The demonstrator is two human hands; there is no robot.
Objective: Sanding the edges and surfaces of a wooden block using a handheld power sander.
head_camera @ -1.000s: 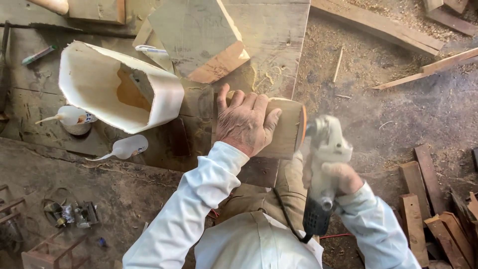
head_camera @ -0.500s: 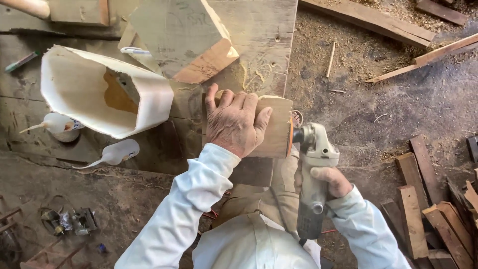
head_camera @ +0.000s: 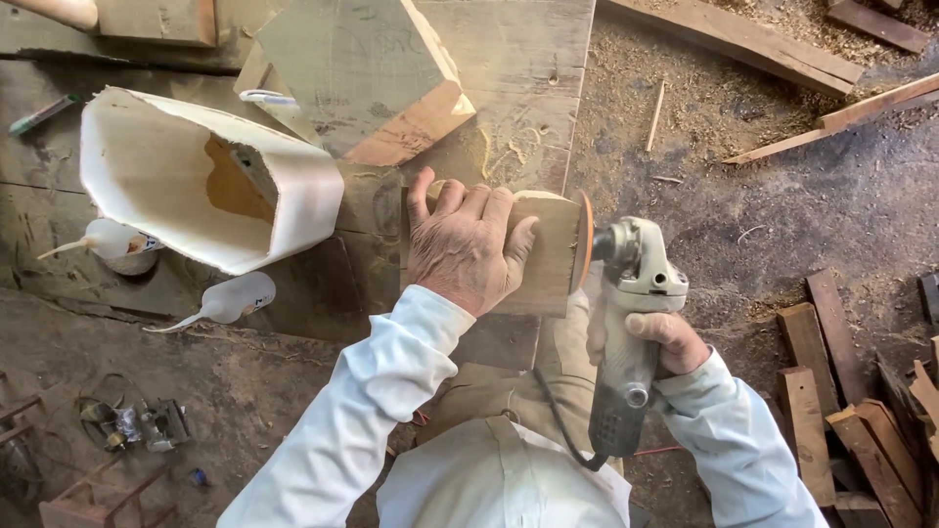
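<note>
Fingers [head_camera: 469, 210] of the left hand [head_camera: 465, 249] spread flat, pinning a wood block [head_camera: 548, 256] to the workbench [head_camera: 528, 59] (steadying it); at three o'clock, the right hand [head_camera: 660, 340] clamps an angle grinder [head_camera: 631, 323], disc against the block's end.

Under my left hand [head_camera: 460, 249] I see a tan block [head_camera: 544, 256]. My right hand [head_camera: 657, 344] grips a pale grey grinder [head_camera: 628, 323] with an orange disc [head_camera: 584, 242]. My sleeves are white. Left of both sits a cream shell [head_camera: 196, 176].
</note>
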